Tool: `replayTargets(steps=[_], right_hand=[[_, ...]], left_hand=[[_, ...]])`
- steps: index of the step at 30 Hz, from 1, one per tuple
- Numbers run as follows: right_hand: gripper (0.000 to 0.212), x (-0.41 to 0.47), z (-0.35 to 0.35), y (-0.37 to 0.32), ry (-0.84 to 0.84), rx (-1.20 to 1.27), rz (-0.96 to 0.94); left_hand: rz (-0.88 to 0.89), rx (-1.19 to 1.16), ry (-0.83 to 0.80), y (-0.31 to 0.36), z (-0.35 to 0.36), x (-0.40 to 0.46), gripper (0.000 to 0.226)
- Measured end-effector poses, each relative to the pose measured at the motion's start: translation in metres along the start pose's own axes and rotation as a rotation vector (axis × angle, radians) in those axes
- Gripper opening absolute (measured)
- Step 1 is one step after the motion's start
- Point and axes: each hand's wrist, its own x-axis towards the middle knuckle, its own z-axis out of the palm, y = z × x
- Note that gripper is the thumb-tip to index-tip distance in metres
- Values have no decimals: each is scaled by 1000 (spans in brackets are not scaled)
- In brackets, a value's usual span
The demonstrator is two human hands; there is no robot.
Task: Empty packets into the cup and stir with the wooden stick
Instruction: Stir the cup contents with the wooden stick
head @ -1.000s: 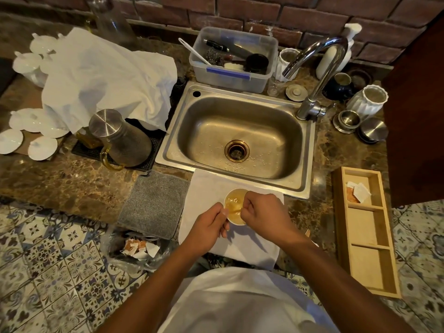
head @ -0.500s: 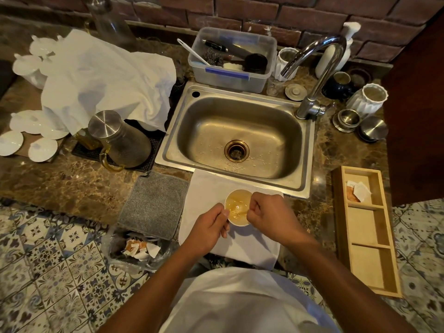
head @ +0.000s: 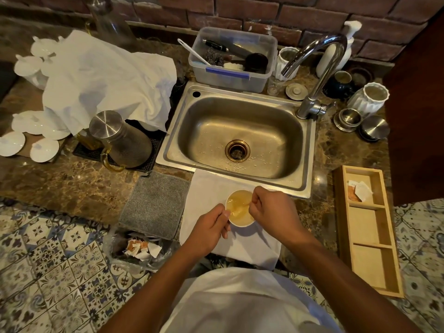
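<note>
Since a second ago, my right hand (head: 274,211) has slid from the near side of the cup (head: 240,207) up toward its 3 o'clock rim, while my left hand (head: 210,228) has stayed put against the cup's 8 o'clock side.

From the head camera, the only view I have: the cup sits on a white cloth (head: 209,188) laid on the table (head: 72,186), just at 6 o'clock of the sink (head: 237,135). It holds pale amber liquid, and a thin wooden stick (head: 242,206) shows faintly in it, running from my right hand down into the liquid. My right fingers are curled shut in a pinch on the stick's upper end. My left fingers are closed round the cup's wall, thumb at the rim, steadying it.

I judge the cup to be light and thin-walled, likely paper, so it would tip or dent under a hard squeeze; hold it low on the wall with gentle pressure. The stick looks slim and stiff but snappable, so I would take it near the top and stir with small circles, keeping off the rim.

Torn packets (head: 140,247) lie in a clear bag at 8 o'clock of the cup, and two more (head: 359,192) rest in the far compartment of the wooden tray (head: 367,239) at 3 o'clock.
</note>
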Motion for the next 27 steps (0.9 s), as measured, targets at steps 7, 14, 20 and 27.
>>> replayTargets(steps=[7,14,20,27], right_hand=[[16,-11,9,-7,-32,45,-77],[18,-7,16,-5,133,21,-36],[19,-15,8,9,103,-86,7],[21,-28,12,3,7,-76,21]], left_hand=[[-16,-9,-17,2,-1,2,28],[-7,7,-18,3,-1,2,31],[3,25,-18,3,0,2,30],[3,43,-13,4,1,3,31]])
